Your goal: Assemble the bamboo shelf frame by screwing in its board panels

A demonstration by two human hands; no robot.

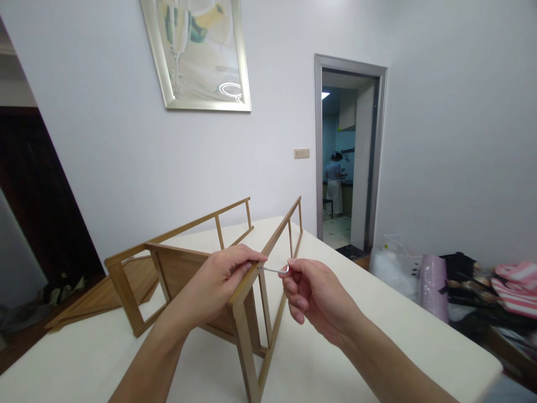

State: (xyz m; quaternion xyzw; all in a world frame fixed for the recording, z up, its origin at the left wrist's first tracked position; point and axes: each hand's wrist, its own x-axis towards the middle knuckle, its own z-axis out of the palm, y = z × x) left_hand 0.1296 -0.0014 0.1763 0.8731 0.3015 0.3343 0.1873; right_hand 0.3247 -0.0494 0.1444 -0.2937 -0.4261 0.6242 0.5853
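Note:
A brown wooden rack frame (240, 291) lies on its side on the white table (335, 336), two ladder-like side frames joined by a panel (180, 274). My left hand (224, 274) is closed over the top rail of the nearer side frame, thumb and fingers gripping the wood. In my right hand (312, 291), a thin silver hex key (273, 271) is pinched at its bent end between thumb and forefinger. The key's other end meets the rail just beside my left fingertips. Any screw head there is too small to make out.
Flat wooden panels (104, 291) lie at the table's left. Bags, a pink roll (434, 285) and striped cloth (518, 285) are piled to the right. Beyond the doorway (351, 67) a person (334, 179) stands in a kitchen. A framed picture (205, 106) hangs on the wall.

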